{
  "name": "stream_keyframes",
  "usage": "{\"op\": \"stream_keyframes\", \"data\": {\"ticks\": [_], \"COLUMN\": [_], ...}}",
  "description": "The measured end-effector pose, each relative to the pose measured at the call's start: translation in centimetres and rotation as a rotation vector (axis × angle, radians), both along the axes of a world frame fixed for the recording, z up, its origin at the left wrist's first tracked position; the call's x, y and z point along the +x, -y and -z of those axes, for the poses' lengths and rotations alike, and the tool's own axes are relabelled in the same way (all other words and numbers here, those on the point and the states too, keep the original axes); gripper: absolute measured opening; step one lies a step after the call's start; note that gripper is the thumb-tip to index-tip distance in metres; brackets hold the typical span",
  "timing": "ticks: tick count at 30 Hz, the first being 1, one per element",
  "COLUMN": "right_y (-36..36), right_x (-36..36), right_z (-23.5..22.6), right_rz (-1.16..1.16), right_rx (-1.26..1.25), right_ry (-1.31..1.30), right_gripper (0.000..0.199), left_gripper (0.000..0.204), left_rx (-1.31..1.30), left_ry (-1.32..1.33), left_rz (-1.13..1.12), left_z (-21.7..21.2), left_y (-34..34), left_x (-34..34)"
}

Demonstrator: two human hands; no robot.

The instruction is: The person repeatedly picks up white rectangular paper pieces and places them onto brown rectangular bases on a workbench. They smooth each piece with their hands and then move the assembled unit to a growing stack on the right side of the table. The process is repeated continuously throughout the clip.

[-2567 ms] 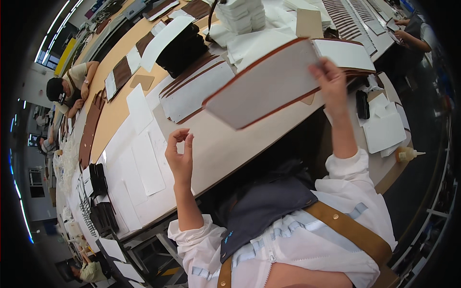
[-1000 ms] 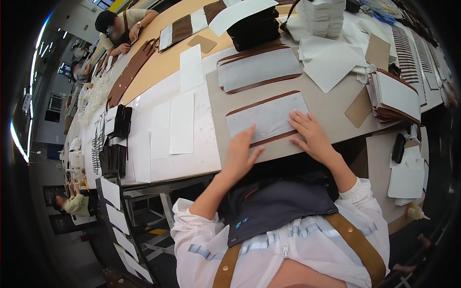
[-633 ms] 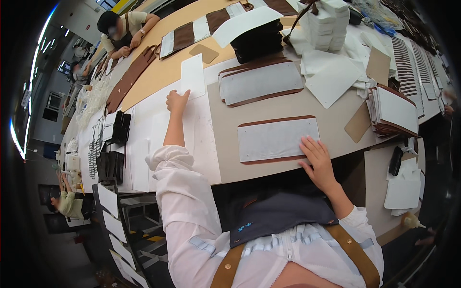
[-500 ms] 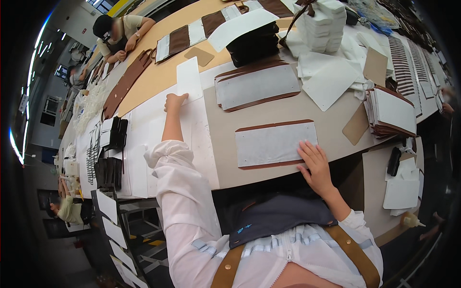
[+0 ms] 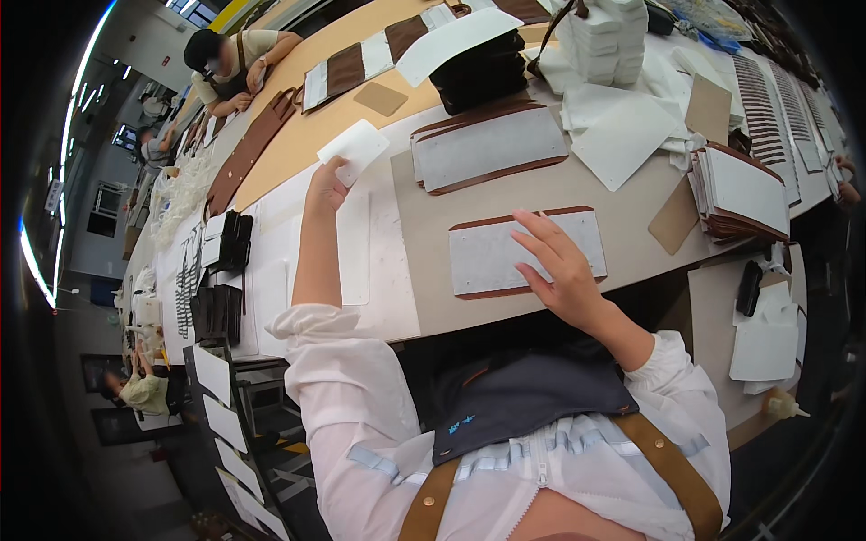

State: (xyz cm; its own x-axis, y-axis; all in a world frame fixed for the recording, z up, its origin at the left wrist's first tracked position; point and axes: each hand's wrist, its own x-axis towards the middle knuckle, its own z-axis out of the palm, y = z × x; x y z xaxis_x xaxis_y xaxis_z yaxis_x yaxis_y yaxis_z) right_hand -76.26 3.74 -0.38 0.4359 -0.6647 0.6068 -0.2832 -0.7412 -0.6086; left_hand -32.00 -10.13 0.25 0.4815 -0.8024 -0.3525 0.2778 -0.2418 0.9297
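My left hand (image 5: 327, 187) pinches a white sheet with rounded corners (image 5: 358, 147) at its near edge and holds it raised and tilted above the table. Under that forearm, another long white sheet (image 5: 355, 261) lies on the white table covering. In front of me lies a flat pale grey panel with brown edges (image 5: 487, 260), its long sides running left to right. Over the panel's right part hovers my right hand (image 5: 564, 270), empty, fingers spread; it hides some of the surface.
Beyond the panel lies a pile of similar brown-edged panels (image 5: 492, 151), with a black stack (image 5: 478, 86) behind it. White padding blocks (image 5: 597, 45) and a brown-edged bundle (image 5: 744, 194) stand at right. A co-worker (image 5: 239, 68) sits far left. Black folded pieces (image 5: 216, 314) lie at left.
My left hand has lifted the white sheet off the table and tilted it. My right hand has risen from the panel, moving up and left.
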Motion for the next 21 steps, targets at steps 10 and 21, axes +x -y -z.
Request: {"op": "stream_keyframes", "data": {"ticks": [10, 21], "right_y": [4.7, 3.1], "right_x": [9.5, -1.8], "right_z": [-4.2, -10.0], "right_rz": [0.193, -0.021], "right_rx": [-0.525, 0.411], "right_ry": [-0.130, 0.638], "right_gripper": [0.052, 0.015], "left_gripper": [0.052, 0.056], "left_rx": [-0.383, -0.554], "left_ry": [-0.049, 0.835], "left_rz": [0.320, -0.151], "left_z": [-7.6, -4.1], "left_y": [-14.5, -17.3], "left_x": [-18.5, -19.4]}}
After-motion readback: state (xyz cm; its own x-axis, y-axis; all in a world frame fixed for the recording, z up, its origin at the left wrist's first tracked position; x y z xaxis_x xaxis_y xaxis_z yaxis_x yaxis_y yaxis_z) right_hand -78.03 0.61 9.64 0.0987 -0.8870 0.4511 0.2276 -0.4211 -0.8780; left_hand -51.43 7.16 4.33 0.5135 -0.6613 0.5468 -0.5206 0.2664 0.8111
